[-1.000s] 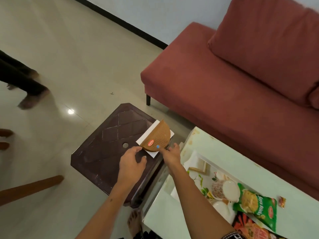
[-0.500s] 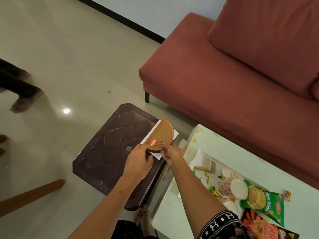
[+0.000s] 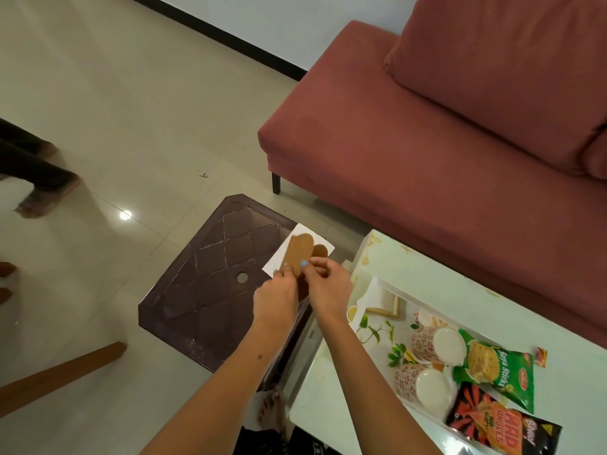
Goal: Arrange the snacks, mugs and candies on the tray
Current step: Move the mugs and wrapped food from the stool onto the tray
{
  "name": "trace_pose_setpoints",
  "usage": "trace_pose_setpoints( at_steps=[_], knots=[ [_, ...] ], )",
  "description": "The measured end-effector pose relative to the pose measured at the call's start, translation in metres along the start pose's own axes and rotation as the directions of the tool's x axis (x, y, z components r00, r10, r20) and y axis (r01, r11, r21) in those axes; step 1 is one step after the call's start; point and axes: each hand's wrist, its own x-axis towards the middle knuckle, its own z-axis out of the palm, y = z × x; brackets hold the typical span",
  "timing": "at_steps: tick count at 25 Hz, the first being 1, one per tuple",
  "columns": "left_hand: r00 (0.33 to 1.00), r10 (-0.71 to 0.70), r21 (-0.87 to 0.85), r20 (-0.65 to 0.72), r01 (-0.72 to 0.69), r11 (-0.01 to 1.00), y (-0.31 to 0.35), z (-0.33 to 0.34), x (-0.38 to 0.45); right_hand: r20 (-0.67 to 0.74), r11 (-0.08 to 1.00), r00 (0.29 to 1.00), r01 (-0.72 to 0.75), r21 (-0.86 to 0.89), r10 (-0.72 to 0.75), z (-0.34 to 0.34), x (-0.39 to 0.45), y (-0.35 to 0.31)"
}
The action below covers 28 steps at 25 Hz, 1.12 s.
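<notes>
Both hands pinch the brown woven mat (image 3: 297, 254) at its 6 o'clock edge — left hand (image 3: 276, 298), right hand (image 3: 325, 284). It looks light and floppy — best held at 2 edges.

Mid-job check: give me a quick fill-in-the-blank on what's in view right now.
1. Both hands hold the brown packet above the dark ____ stool.
2. The two mugs on the tray lie on their ____.
3. The Soya Sticks bag is ____ in colour.
4. The sofa behind the table is ____.

Missing words: brown; sides; green; red
</notes>
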Motion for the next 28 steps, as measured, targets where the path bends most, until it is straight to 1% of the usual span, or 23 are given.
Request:
trace_pose_setpoints(
  at_steps=[2,3,4,7,9,10,13,16,21,24,28],
  knots=[
    [1.0,-0.002,-0.044,0.018,0.003,0.999,0.01,0.004,-0.007,-0.106,0.997,0.992,0.075,0.003,-0.074,-0.016,-0.007,0.001],
    [1.0,0.0,-0.096,0.023,0.002,0.995,0.017,0.007,-0.012,-0.138,0.998,0.988,0.064,-0.012,-0.065,-0.026,-0.008,0.005],
    [1.0,0.002,-0.15,0.02,0.001,0.989,0.023,0.011,-0.016,-0.127,0.999,0.991,0.025,-0.035,-0.029,-0.036,-0.008,0.011],
    [0.999,0.014,-0.313,0.031,-0.004,0.95,0.044,0.029,-0.028,0.003,0.991,0.992,-0.128,-0.047,0.128,-0.068,-0.005,0.039],
    [0.998,0.013,-0.439,0.054,0.012,0.899,0.059,0.047,-0.037,-0.01,0.986,0.987,-0.163,-0.032,0.163,-0.09,-0.007,0.06],
    [0.998,0.028,-0.46,0.06,0.003,0.888,0.066,0.056,-0.042,-0.026,0.986,0.987,-0.159,-0.051,0.157,-0.1,-0.007,0.071],
    [0.983,0.149,-0.406,0.108,-0.093,0.909,0.083,0.09,-0.049,-0.035,0.982,0.988,-0.151,-0.11,0.148,-0.125,-0.006,0.107],
    [0.965,0.146,-0.436,0.22,-0.037,0.899,0.098,0.118,-0.052,-0.027,0.974,0.982,-0.186,-0.128,0.185,-0.139,-0.002,0.141],
    [0.951,0.142,-0.432,0.274,-0.01,0.902,0.114,0.161,-0.047,-0.007,0.962,0.975,-0.218,-0.166,0.22,-0.147,0.016,0.183],
    [0.954,0.148,-0.404,0.259,-0.032,0.914,0.115,0.179,-0.042,0.022,0.959,0.97,-0.236,-0.158,0.242,-0.146,0.024,0.199],
    [0.96,0.166,-0.432,0.226,-0.054,0.9,0.114,0.19,-0.039,0.023,0.958,0.964,-0.261,-0.116,0.266,-0.141,0.029,0.21]
  ],
)
